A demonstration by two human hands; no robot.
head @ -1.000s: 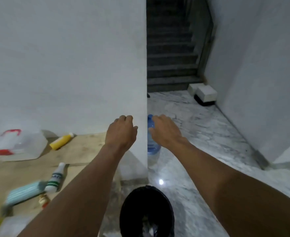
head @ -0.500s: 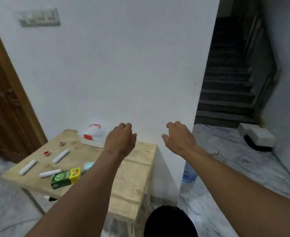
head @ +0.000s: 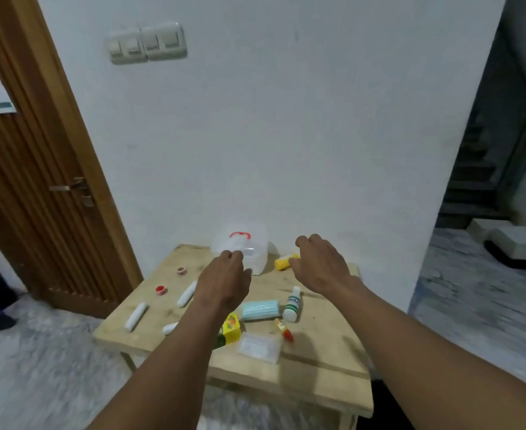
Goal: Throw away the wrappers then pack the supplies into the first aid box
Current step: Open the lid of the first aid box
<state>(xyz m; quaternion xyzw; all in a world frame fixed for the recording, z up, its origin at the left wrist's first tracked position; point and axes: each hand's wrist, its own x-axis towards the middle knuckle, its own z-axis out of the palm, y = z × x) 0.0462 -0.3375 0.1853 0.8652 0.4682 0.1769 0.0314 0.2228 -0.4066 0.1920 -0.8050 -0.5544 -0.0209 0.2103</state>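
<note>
A clear first aid box (head: 252, 252) with a red handle stands at the back of a small wooden table (head: 317, 364). On the table lie white gauze rolls (head: 136, 316), two red tape rolls (head: 161, 289), a blue pack of masks (head: 260, 310), a white bottle (head: 292, 305), a yellow bottle (head: 283, 262), a green-yellow carton (head: 231, 329), a small red-tipped tube (head: 284, 328) and a clear packet (head: 259, 347). My left hand (head: 224, 279) hovers in front of the box, fingers curled loosely, empty. My right hand (head: 322, 265) hovers beside the yellow bottle, empty, fingers apart.
The table stands against a white wall with light switches (head: 146, 43). A wooden door (head: 35, 187) is at the left. Stairs (head: 478, 169) and a white block (head: 516, 243) lie at the right on the marble floor. A dark shape (head: 385, 405), cut off, sits below the table's right corner.
The view has swung left from the black bin and stairs to the table. Both hands stay raised and empty, now over the table near the box.
</note>
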